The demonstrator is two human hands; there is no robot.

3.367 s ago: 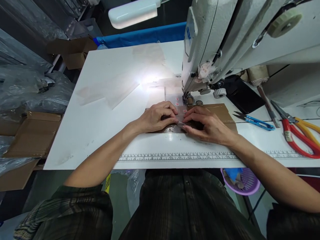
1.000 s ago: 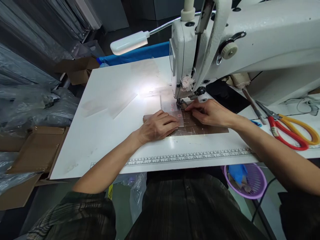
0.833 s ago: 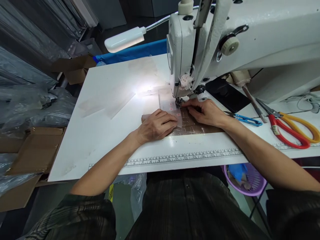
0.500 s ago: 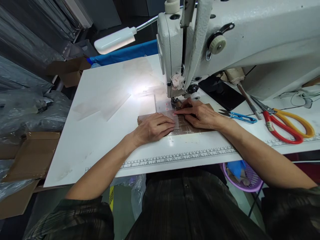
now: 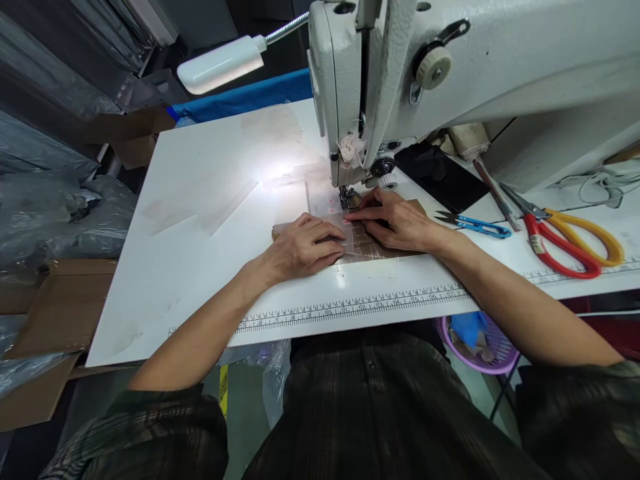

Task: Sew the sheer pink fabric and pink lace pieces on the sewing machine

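Observation:
A sheer pale piece of fabric (image 5: 320, 202) with small pink marks lies under the needle and presser foot (image 5: 344, 193) of a white sewing machine (image 5: 333, 87). My left hand (image 5: 307, 245) rests flat on the fabric's near part, its fingers stretched toward the right. On the other side, my right hand (image 5: 400, 219) reaches in with its index fingertip on the fabric, just in front of the presser foot. Beneath both hands is a brown, scuffed plate (image 5: 373, 248) marked with pale lines. Part of the fabric is covered by my fingers.
Blue thread snips (image 5: 483, 227), large scissors with red and yellow handles (image 5: 565, 240) and a black flat device (image 5: 463, 190) lie at right. Sheer strips (image 5: 233, 207) are on the white table (image 5: 135, 287). A lamp (image 5: 223, 65) hangs behind; a purple basket (image 5: 483, 367) stands below.
The whole view has shifted slightly. My right index fingertip now covers a pink mark that showed beside it before. Both hands stay at nearly the same place on the fabric.

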